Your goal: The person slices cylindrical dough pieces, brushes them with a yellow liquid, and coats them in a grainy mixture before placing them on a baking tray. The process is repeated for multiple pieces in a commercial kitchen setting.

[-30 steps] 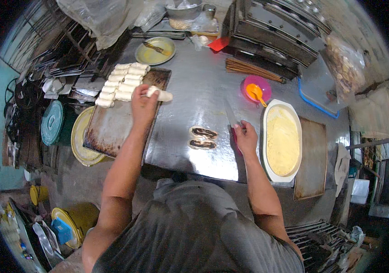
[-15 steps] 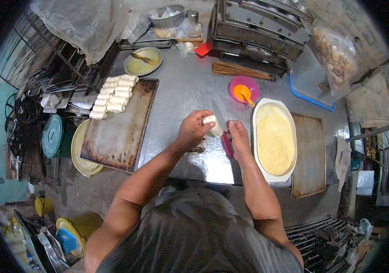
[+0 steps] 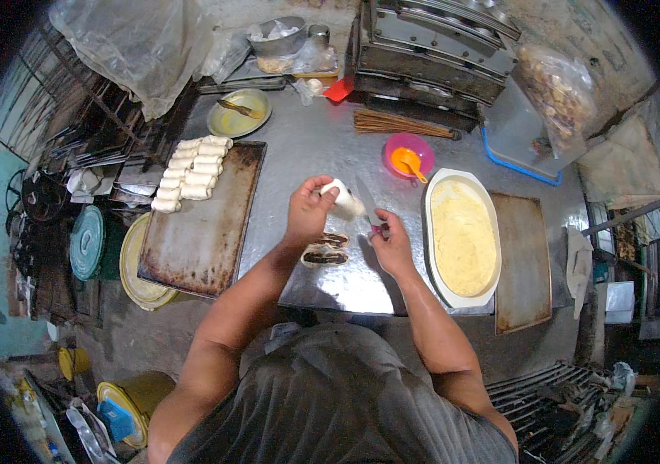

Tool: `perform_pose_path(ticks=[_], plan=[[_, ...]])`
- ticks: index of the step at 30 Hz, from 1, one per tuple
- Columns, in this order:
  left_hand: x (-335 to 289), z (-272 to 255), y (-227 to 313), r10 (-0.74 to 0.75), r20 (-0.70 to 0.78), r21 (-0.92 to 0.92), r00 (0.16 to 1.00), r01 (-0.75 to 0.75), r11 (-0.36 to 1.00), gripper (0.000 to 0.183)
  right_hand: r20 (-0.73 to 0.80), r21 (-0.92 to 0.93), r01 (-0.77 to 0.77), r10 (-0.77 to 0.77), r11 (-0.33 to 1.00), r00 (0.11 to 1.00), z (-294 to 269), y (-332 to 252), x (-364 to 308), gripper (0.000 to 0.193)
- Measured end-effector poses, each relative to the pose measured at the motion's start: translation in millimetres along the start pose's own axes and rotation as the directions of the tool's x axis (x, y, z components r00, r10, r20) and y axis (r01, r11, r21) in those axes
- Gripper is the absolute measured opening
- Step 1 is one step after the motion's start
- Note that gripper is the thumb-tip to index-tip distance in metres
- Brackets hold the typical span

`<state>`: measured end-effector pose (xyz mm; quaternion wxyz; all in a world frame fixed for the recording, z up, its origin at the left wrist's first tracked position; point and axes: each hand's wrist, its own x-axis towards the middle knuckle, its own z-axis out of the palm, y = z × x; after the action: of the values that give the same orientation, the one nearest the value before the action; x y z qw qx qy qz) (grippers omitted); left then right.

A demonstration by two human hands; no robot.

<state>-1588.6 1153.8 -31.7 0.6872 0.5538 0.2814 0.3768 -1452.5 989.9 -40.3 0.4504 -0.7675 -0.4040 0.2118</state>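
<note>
My left hand (image 3: 307, 215) is closed round a pale dough roll (image 3: 343, 196), held over the metal table in front of me. In my right hand (image 3: 392, 246) is a knife (image 3: 368, 205), its blade pointing away from me, just right of the roll. Most of the handle is hidden by the fingers; a bit of red shows. Below my hands lie split dough pieces (image 3: 325, 254) with dark filling facing up. Several whole dough rolls (image 3: 194, 172) sit in rows on a stained baking tray (image 3: 214, 224) at the left.
On the right stand a white tub (image 3: 430, 232) of pale yellow powder and a second tray (image 3: 522, 263). Farther back are a pink bowl (image 3: 393, 165) with orange contents and a spoon, a bundle of thin sticks (image 3: 403, 124), and a plate (image 3: 256, 124) with a brush.
My right hand has taken the knife by its handle, which earlier showed below the fingers. My left hand has moved slightly left with the roll, uncovering the dark-filled pieces.
</note>
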Motion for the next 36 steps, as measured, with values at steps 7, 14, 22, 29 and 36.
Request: perform_pose_path(ticks=[7, 14, 22, 29, 36], plan=[[2.5, -36.3, -20.4, 0.088, 0.229, 0.758, 0.970, -0.234, 0.609, 0.027, 0.123, -0.508, 0.096, -0.039, 0.856, 0.992, 7.5, 37.6, 4.0, 0.036], [20.7, -35.5, -31.8, -0.133, 0.059, 0.764, 0.989, 0.041, 0.644, 0.034, 0.113, -0.508, -0.031, 0.103, 0.861, 0.988, 2.6, 53.8, 19.5, 0.027], [33.1, -61.3, -82.8, -0.263, -0.037, 0.493, 0.964, 0.246, 0.834, 0.028, 0.294, -0.249, -0.028, 0.104, 0.968, 0.950, -37.9, 16.0, -26.1, 0.026], [27.8, -53.9, -76.4, -0.243, -0.171, 0.569, 0.955, 0.297, 0.767, 0.031, 0.481, -0.478, 0.206, 0.059, 0.854, 0.874, -32.8, -40.9, -20.0, 0.050], [17.6, -42.5, -70.6, -0.208, -0.224, 0.561, 0.952, 0.300, 0.771, 0.030, 0.534, -0.594, 0.318, 0.066, 0.739, 0.843, -24.6, -59.9, -7.6, 0.058]])
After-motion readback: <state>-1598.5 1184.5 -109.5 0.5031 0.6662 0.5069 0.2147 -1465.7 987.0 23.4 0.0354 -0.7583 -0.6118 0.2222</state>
